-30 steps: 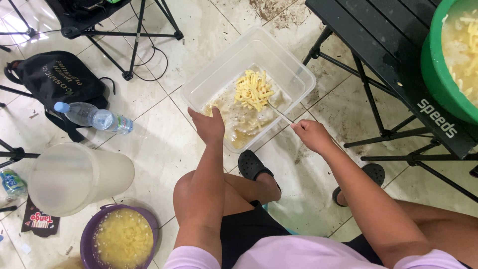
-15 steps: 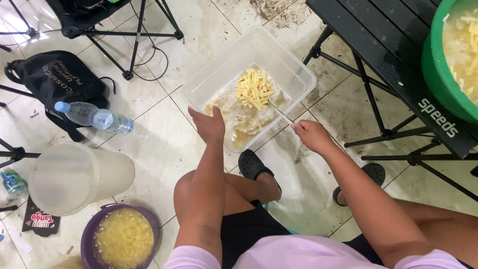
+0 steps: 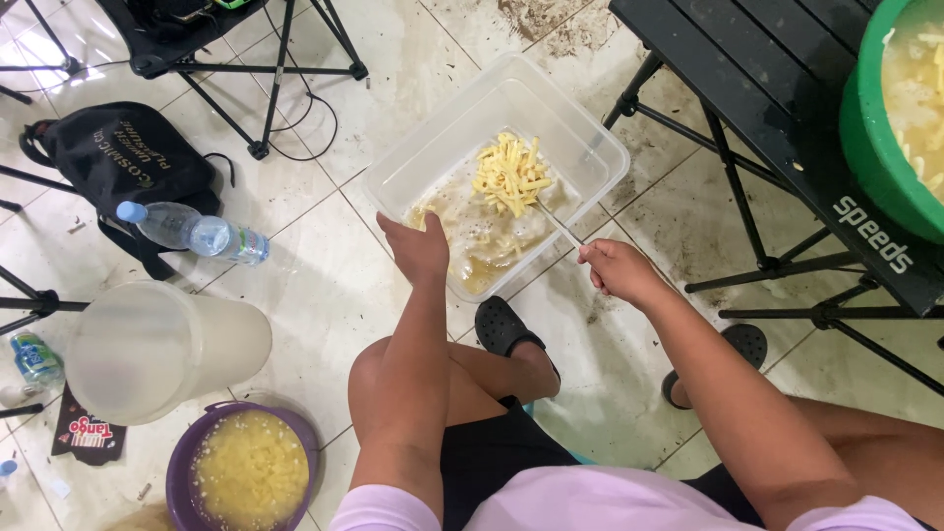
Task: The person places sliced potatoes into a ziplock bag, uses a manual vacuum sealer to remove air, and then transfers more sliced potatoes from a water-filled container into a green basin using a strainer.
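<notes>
Clear plastic tub (image 3: 590, 138) on tiled floor, just ahead of both hands, holding cloudy water and a heap of pale yellow cut strips (image 3: 509, 175). Thin utensil handle (image 3: 559, 224) running from the strips back to right hand (image 3: 618, 269); fingers closed around its end, wrist bent down, forearm angled in from lower right. Left hand (image 3: 417, 248) clamped over the tub's near rim, thumb side up, arm straight out over the left knee. Black sandal (image 3: 503, 326) just behind the hands. Well left of left hand: translucent bucket (image 3: 162, 346) on its side, purple bowl of yellow pieces (image 3: 246, 470), water bottle (image 3: 192, 232), black bag (image 3: 123, 157). Right of right hand: black folding table (image 3: 767, 79) carrying green basin (image 3: 870, 138).
</notes>
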